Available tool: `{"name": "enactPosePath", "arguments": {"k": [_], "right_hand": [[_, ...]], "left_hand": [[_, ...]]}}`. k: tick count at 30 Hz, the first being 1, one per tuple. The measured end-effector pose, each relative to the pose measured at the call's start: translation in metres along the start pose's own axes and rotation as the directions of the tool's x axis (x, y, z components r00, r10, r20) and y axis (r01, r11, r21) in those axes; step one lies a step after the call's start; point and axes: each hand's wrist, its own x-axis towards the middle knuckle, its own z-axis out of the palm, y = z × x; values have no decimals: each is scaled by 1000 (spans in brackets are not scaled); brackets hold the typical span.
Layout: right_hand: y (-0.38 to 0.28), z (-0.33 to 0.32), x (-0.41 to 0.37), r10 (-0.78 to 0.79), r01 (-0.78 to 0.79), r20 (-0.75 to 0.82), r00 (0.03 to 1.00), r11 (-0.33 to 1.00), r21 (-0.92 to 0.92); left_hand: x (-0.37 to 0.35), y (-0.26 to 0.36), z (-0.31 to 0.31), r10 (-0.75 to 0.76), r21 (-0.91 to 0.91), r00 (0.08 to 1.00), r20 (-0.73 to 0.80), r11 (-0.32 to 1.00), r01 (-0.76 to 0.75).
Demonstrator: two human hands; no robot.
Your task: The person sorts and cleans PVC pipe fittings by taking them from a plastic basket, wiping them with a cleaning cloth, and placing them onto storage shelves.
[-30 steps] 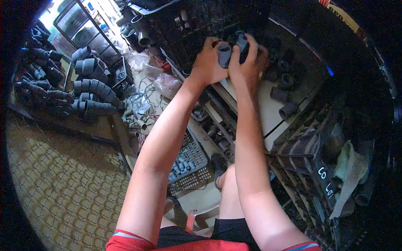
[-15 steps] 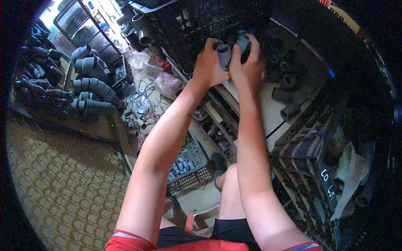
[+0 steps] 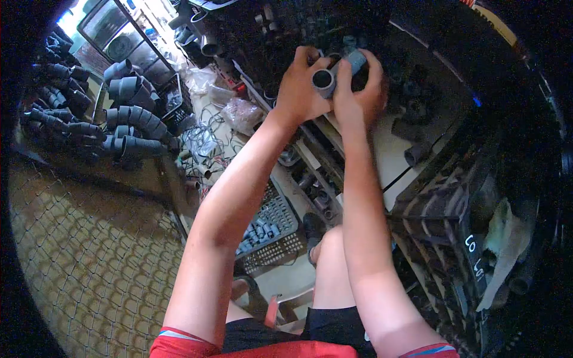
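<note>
Both of my hands are out in front of me over the work surface, close together. My left hand (image 3: 300, 89) is closed around a grey plastic pipe fitting (image 3: 324, 83), whose round open end faces me. Just to its right, my right hand (image 3: 365, 89) grips a lighter grey pipe fitting (image 3: 356, 60) between thumb and fingers. The right thumb lies between the two fittings. Loose dark fittings (image 3: 416, 154) lie on the table to the right of my right wrist.
Stacked grey pipe fittings (image 3: 128, 89) fill the left side above wire mesh (image 3: 89, 262). A perforated plastic basket (image 3: 289, 222) holds small grey pieces below my forearms. Clear plastic bags (image 3: 242, 116) and tangled cords lie at centre left. Dark crates (image 3: 433, 206) stand at right.
The left fitting has tipped so its opening faces me more directly. The right fitting has tilted and shifted slightly right with my right hand.
</note>
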Motion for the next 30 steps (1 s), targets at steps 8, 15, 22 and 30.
{"name": "enactPosePath", "arguments": {"k": [8,15,22,30], "right_hand": [[-5,2,-3,8,3,-58,998,981,195],[-47,-4,-18,-182,167,13,983,923,346],[-93,24,-111,-149,63,174,973,905,421],[14,82,-342,306,-391,675,671,920,-28]], "left_hand": [[9,9,-18,160,144,987,17,976,-161],[-10,28,-86,275,150,957,-94,954,-259],[-103,3,-150,45,226,996,-77,974,-26],[-344,-94,-124,-714,253,664,222,700,668]]}}
